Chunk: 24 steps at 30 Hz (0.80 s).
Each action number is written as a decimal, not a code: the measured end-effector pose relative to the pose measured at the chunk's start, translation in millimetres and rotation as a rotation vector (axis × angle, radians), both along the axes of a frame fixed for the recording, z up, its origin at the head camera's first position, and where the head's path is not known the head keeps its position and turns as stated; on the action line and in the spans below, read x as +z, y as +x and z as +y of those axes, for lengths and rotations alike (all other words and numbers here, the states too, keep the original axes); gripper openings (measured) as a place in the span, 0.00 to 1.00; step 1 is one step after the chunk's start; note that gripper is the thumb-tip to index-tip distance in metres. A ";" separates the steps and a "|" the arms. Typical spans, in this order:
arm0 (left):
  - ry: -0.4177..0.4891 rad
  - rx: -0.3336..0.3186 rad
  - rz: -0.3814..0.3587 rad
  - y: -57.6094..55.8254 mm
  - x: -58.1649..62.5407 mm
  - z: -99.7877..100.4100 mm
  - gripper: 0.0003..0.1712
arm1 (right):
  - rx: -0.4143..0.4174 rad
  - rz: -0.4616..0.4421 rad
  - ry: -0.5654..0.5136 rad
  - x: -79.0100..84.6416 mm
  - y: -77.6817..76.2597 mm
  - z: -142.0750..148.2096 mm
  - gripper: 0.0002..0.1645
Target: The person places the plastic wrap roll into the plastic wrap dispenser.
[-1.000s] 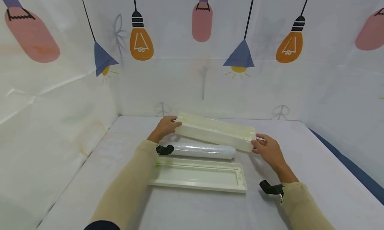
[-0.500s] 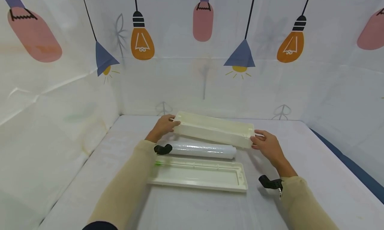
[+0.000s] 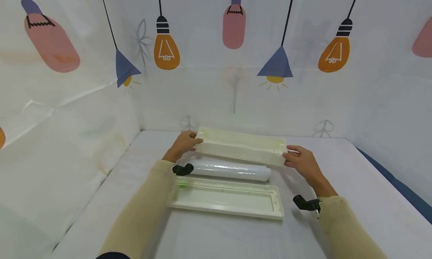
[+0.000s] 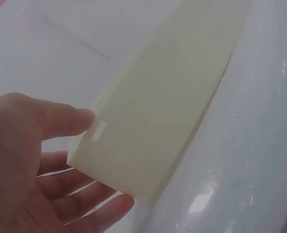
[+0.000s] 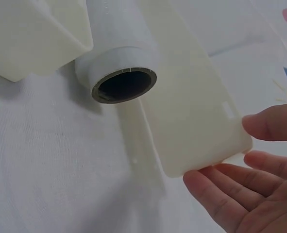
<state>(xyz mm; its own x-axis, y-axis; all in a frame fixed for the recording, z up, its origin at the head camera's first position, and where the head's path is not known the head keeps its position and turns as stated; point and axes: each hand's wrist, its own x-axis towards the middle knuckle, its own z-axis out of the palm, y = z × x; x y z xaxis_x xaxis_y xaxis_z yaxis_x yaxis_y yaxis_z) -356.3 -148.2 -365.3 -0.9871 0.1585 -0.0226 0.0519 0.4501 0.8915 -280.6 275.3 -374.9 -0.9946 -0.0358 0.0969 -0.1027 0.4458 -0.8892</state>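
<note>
A long cream plastic box is held at its two ends at the back of the table. My left hand grips the left end, thumb on its upper edge and fingers beneath in the left wrist view. At the right end my right hand pinches the box the same way. Just in front lies a roll of plastic wrap; its hollow core shows in the right wrist view. Nearer still rests a shallow cream lid with a rail and a small green piece at its left.
The white-covered table has a back wall of white sheet printed with lamps close behind the box. Another sheet hangs along the left. A black wrist camera mount overlaps the roll's left end.
The right end of the box has risen or moved back slightly, so it slants less. Both hands keep their hold. The head view has shifted a little; roll and lid stay in place.
</note>
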 end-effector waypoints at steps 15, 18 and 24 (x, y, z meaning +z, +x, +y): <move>-0.021 0.007 0.006 9.5 -2.4 -12.2 0.31 | 0.024 -0.021 -0.043 -1.3 -8.7 -6.1 0.37; -0.001 0.007 -0.006 11.7 -2.3 -13.6 0.31 | 0.024 -0.031 -0.046 -2.5 -10.7 -7.1 0.37; 0.034 0.010 -0.022 14.0 -2.9 -18.0 0.32 | 0.014 -0.045 -0.060 -4.2 -12.9 -9.3 0.36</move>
<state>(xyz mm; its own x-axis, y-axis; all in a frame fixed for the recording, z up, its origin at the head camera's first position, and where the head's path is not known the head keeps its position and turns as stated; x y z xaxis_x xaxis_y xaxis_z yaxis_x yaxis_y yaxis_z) -342.3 -166.2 -368.3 -0.9879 0.1501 -0.0392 0.0278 0.4198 0.9072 -293.5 266.0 -379.0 -0.9975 -0.0452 0.0541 -0.0675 0.3904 -0.9182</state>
